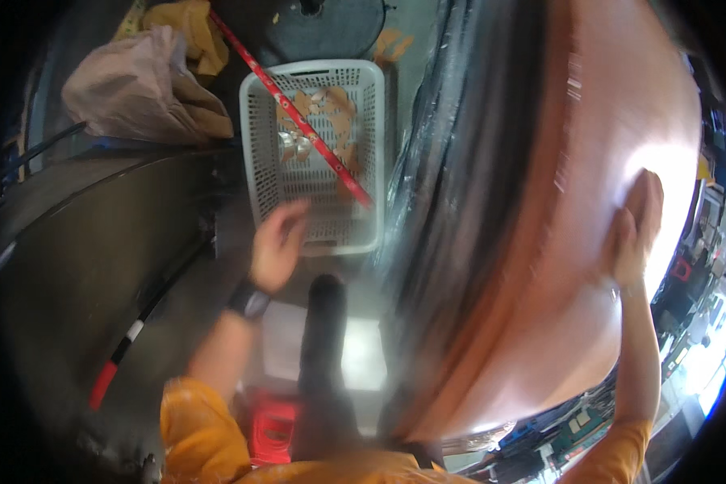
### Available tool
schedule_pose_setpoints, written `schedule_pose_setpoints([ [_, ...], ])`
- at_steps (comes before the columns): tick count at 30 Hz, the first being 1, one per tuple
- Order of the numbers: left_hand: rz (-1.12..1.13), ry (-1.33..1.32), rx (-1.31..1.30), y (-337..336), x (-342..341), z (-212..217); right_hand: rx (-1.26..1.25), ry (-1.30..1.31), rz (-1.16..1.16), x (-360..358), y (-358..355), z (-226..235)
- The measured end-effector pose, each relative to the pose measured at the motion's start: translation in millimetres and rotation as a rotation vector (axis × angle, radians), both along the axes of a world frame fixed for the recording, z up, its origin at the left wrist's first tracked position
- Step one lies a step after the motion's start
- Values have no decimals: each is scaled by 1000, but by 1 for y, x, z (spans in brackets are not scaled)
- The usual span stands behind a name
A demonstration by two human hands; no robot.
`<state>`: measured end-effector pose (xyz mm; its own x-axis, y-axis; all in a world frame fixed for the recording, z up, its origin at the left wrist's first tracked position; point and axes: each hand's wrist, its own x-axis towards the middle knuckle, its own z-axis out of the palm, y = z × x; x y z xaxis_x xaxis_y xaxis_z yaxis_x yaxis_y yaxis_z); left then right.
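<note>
My left hand (pixel 277 248), with a dark watch (pixel 251 300) on its wrist, hovers at the near left corner of a white plastic basket (pixel 377 121). Its fingers are bent but apart, blurred by motion, and nothing shows in them. Inside the basket lie several tan scraps (pixel 339 121). A red patterned strip (pixel 315 141) crosses over it slantwise. On the right, my right hand (pixel 640 226) has its fingers stretched out against a broad brown-orange surface (pixel 565 266), beside a bright glare. It appears to hold nothing.
A pale bag (pixel 141 89) and a yellow cloth-like thing (pixel 206 36) sit at the far left. A round dark base (pixel 327 28) stands beyond the basket. A red plastic object (pixel 273 427) is near my body. Cluttered shelves or benches (pixel 702 306) line the far right.
</note>
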<state>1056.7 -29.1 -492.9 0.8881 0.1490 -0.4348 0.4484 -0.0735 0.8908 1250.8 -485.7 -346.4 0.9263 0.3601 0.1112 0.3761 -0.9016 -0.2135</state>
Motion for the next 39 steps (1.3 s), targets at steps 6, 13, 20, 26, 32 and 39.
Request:
schedule_pose_setpoints([
  [6, -288, -148, 465, -61, 244, -175, -238, 72, -52, 0, 7, 13],
  [13, -239, 261, 735, -86, 388, -309, -215, 133, -58, 20, 32, -15],
  [20, -172, 610, 731, -122, 426, -407, -240, 142, -63, 32, 33, -33],
  [26, 282, 654, 718, -143, 426, -446, -249, 149, -80, 30, 32, -41],
  [32, 132, 618, 602, -131, 423, -423, -237, 144, -109, 31, 33, -44],
  [39, -29, 426, 657, -127, 414, -417, -238, 154, -128, 36, 30, -48],
])
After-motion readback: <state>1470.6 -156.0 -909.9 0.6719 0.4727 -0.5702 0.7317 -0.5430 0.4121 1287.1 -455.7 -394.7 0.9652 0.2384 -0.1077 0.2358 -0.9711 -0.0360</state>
